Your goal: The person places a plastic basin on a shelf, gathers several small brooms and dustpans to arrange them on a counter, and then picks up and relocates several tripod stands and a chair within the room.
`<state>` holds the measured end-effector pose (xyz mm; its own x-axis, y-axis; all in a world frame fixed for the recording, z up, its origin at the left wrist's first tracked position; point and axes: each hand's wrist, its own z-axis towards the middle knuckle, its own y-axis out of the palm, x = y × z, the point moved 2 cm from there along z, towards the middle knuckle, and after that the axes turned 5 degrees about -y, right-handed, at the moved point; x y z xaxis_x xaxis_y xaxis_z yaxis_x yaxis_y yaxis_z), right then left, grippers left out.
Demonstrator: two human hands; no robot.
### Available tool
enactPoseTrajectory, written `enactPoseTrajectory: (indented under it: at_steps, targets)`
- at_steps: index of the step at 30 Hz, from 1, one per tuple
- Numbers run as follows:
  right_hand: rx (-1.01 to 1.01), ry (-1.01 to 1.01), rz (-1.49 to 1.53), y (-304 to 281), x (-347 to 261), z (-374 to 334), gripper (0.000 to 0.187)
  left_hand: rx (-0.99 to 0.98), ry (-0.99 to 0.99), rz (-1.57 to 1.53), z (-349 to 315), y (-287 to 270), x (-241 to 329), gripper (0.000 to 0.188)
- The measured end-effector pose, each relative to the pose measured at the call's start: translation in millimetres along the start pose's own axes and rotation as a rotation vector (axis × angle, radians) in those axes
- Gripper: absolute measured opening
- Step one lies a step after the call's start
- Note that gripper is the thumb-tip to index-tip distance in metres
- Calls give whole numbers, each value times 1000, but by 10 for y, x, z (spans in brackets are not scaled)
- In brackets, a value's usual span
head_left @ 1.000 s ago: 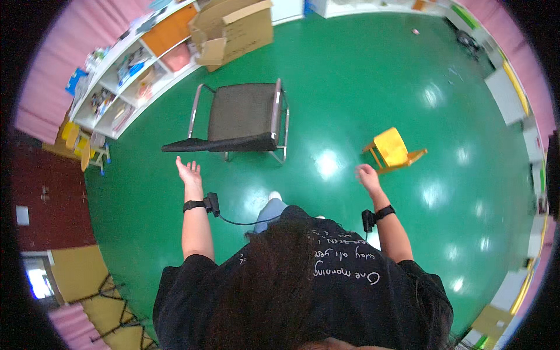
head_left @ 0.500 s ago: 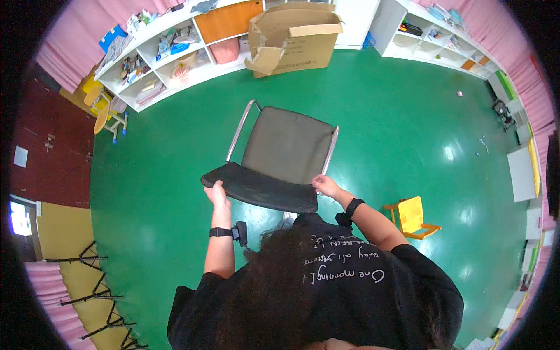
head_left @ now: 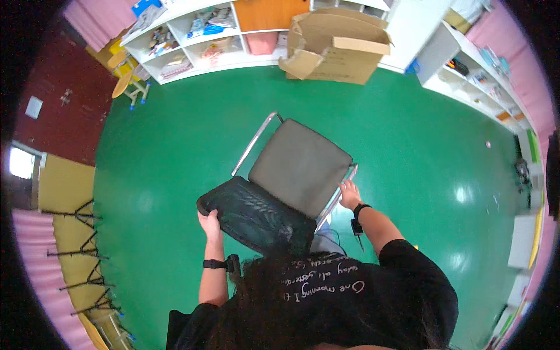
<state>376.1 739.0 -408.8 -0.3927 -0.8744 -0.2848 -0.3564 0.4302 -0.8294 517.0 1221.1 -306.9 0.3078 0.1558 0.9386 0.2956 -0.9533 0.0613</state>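
In front of me stands a chair with a dark grey padded seat (head_left: 300, 166), a black backrest (head_left: 256, 216) on my side, and shiny metal armrests (head_left: 254, 143). It sits turned at an angle. My left hand (head_left: 211, 226) grips the left end of the backrest, its fingers partly hidden behind it. At the right armrest, my right hand (head_left: 350, 195) has its fingers closed over the metal tube. Black straps with small devices circle both my wrists. Hair and my black shirt hide the lower edge of the backrest.
A large open cardboard box (head_left: 344, 61) stands at the far side before white shelves (head_left: 224, 64). Another white shelf unit (head_left: 455, 76) is at the far right. Small stools (head_left: 125, 84) stand by the dark red door (head_left: 64, 105). Black tripods (head_left: 87, 254) line the left wall.
The chair has swung clockwise and its backrest tipped, showing more of its rear face. My right hand moved from the backrest's end to the right armrest; my left hand kept its hold.
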Motion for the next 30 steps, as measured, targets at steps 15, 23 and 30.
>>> enactPoseTrajectory:
  at_steps: [15, 23, 30]
  targets:
    - [-535, -360, -681, 374, 606, 977, 39, 67, -115, 43, -165, 276, 124, 38]
    - [-425, -366, -603, 453, 807, 876, 36, 42, -123, 24, -271, 322, 110, 40]
    - [-321, -265, -536, 434, 939, 491, 26, -120, -107, 10, -234, 697, 422, 43]
